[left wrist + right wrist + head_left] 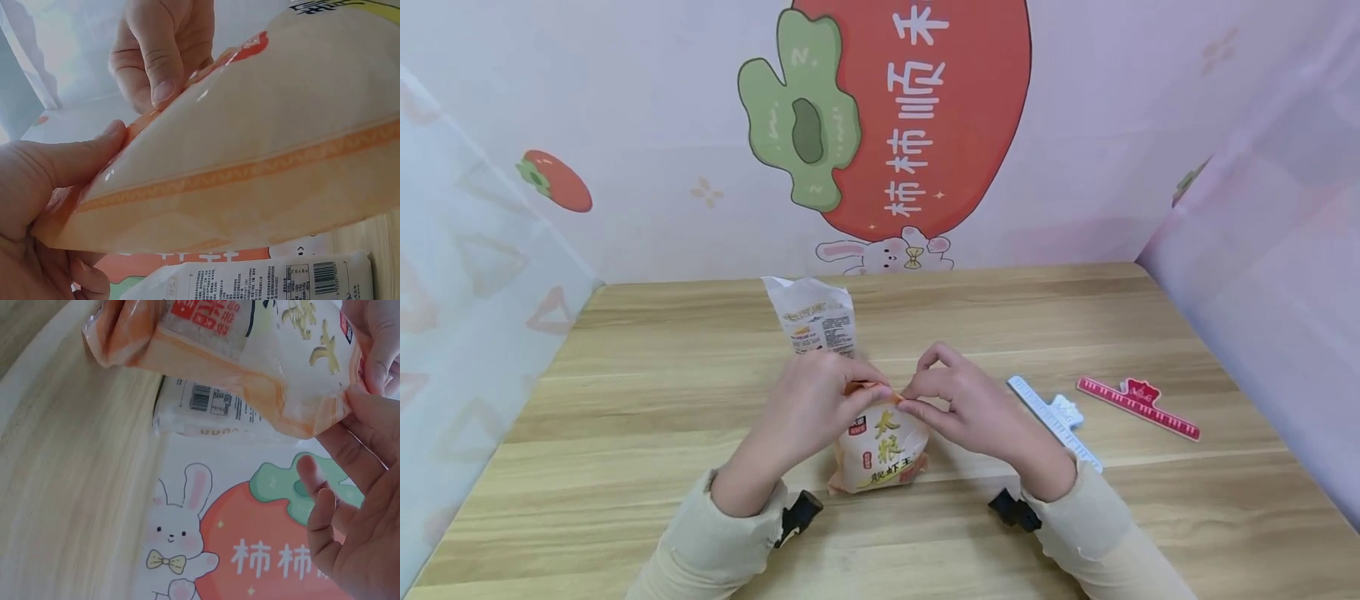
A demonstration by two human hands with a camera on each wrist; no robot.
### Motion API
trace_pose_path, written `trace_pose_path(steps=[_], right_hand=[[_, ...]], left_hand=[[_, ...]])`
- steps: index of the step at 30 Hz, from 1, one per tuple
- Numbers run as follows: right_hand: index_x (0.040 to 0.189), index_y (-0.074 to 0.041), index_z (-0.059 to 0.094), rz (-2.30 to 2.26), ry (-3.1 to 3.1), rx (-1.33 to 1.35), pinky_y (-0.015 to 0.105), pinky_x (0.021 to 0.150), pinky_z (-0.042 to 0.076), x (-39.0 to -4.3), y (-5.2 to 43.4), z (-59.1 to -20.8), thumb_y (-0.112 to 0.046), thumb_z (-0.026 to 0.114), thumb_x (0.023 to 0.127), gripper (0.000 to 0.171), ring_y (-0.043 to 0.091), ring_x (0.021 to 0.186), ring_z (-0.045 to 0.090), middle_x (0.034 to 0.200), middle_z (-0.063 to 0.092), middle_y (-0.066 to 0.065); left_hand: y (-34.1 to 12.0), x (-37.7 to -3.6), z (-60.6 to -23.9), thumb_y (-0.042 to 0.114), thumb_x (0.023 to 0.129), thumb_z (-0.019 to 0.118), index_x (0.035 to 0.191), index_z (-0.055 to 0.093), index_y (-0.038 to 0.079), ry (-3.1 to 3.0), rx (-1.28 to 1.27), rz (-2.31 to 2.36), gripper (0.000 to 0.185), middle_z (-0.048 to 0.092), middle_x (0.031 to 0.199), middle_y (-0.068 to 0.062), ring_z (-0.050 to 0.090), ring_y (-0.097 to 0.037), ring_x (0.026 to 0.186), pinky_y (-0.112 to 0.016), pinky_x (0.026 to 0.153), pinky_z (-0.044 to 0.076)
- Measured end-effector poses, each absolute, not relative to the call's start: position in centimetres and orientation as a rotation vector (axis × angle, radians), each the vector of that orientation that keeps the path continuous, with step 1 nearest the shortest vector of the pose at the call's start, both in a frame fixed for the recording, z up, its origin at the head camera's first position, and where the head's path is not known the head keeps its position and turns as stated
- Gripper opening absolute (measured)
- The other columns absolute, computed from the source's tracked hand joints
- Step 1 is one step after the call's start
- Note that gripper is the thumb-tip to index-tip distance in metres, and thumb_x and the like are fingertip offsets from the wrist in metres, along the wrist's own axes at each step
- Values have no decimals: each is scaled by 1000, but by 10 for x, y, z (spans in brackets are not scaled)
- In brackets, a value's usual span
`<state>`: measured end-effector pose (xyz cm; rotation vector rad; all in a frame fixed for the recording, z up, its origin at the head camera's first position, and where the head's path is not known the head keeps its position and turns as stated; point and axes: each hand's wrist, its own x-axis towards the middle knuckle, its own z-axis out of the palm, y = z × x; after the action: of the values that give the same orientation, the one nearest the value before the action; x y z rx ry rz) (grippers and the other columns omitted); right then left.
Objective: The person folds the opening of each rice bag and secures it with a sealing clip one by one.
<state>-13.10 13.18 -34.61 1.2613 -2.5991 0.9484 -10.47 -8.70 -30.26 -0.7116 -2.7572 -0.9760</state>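
Note:
An orange and white snack bag stands on the wooden table in front of me. My left hand and my right hand both pinch its top edge between thumb and fingers. In the left wrist view the bag fills the frame, with my left thumb on its corner and my right hand's fingers on the seal. In the right wrist view the bag hangs from my right fingertips. A second white snack bag stands just behind the hands.
A white-blue sealing clip and a red sealing clip lie on the table to the right. Pink panels with a persimmon picture wall in the back and sides. The white bag also shows in the right wrist view.

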Motion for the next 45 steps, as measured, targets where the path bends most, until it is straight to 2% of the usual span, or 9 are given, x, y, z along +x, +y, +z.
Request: trace_pose_path(steps=[8, 15, 22, 24, 28, 31, 34, 39, 45], right_hand=[[88, -18, 76, 889, -2637, 1221, 24, 68, 53, -125, 133, -346, -23, 74, 90, 6, 11, 99, 50, 89, 62, -7], [83, -21, 74, 814, -2723, 1157, 19, 62, 45, -119, 149, -357, -16, 78, 86, 6, 9, 78, 48, 95, 53, -2], [87, -24, 72, 844, -2709, 1132, 18, 55, 41, -120, 152, -359, -23, 73, 91, 4, 1, 63, 43, 99, 54, -1], [88, -23, 73, 858, -2729, 1124, 19, 58, 44, -120, 152, -358, -25, 72, 92, 4, 3, 69, 48, 100, 57, -2], [92, -21, 76, 857, -2763, 1116, 29, 73, 55, -121, 154, -359, -22, 74, 90, 3, 13, 92, 61, 98, 68, -6], [98, -20, 76, 844, -2805, 1089, 39, 84, 56, -120, 159, -360, -21, 76, 88, 10, 19, 103, 62, 99, 72, -9], [106, -18, 75, 817, -2857, 1032, 43, 87, 54, -119, 167, -359, -23, 77, 87, 20, 22, 110, 58, 105, 72, -9], [116, -14, 71, 790, -2888, 936, 42, 84, 54, -119, 186, -355, -22, 78, 86, 33, 24, 114, 53, 114, 69, -4], [117, -10, 68, 721, -2810, 916, 49, 87, 50, -121, 210, -348, -14, 80, 82, 37, 28, 111, 54, 118, 68, 4]], left_hand=[[-91, -105, -303, 23, 82, 81, 80, 80, 19, -2764, -653, -1073, 4, 73, 75, 10, 56, -4, 63, -20, 53, 46], [-93, -104, -302, 22, 81, 82, 79, 79, 19, -2800, -595, -1089, 5, 73, 76, 10, 58, -4, 67, -20, 55, 46], [-93, -106, -298, 23, 81, 82, 80, 79, 18, -2817, -631, -1087, 5, 72, 75, 9, 59, -4, 68, -19, 58, 49], [-93, -107, -297, 22, 81, 82, 80, 78, 18, -2830, -641, -1095, 6, 71, 74, 9, 59, -4, 68, -19, 59, 50], [-93, -108, -298, 21, 82, 81, 81, 78, 17, -2845, -654, -1114, 5, 72, 76, 8, 60, -3, 68, -18, 60, 51], [-93, -108, -299, 20, 83, 81, 81, 78, 17, -2851, -656, -1127, 5, 72, 76, 8, 60, -2, 68, -18, 61, 51], [-93, -109, -300, 20, 83, 80, 81, 78, 17, -2854, -656, -1149, 5, 72, 76, 8, 60, -1, 68, -19, 61, 51], [-95, -110, -300, 21, 83, 80, 82, 78, 17, -2858, -641, -1152, 5, 71, 75, 9, 59, -3, 67, -19, 60, 50], [-97, -112, -301, 22, 84, 79, 83, 78, 17, -2866, -617, -1173, 5, 71, 76, 9, 59, -5, 69, -20, 59, 51]])
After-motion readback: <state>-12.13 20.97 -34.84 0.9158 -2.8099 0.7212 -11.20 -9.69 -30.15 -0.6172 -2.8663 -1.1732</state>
